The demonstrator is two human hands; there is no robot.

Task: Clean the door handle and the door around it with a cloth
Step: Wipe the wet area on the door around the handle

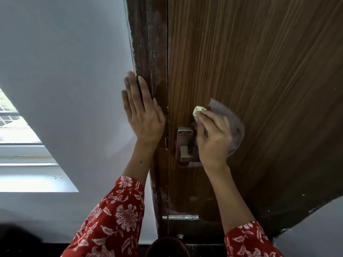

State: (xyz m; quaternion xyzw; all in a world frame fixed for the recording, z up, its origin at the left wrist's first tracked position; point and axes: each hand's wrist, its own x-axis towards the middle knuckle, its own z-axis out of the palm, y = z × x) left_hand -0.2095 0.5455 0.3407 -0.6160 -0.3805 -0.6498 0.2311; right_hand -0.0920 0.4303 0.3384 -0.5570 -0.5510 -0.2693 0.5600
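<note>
Cloth — right-hand grip — door

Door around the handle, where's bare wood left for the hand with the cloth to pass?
Open runs: the door above and right of the cloth, and the panel between the handle and the lower bolt. Crowded: the strip by the frame, where the left hand lies flat, and the handle, where the right hand works.

White wall, window, door bolt
</note>
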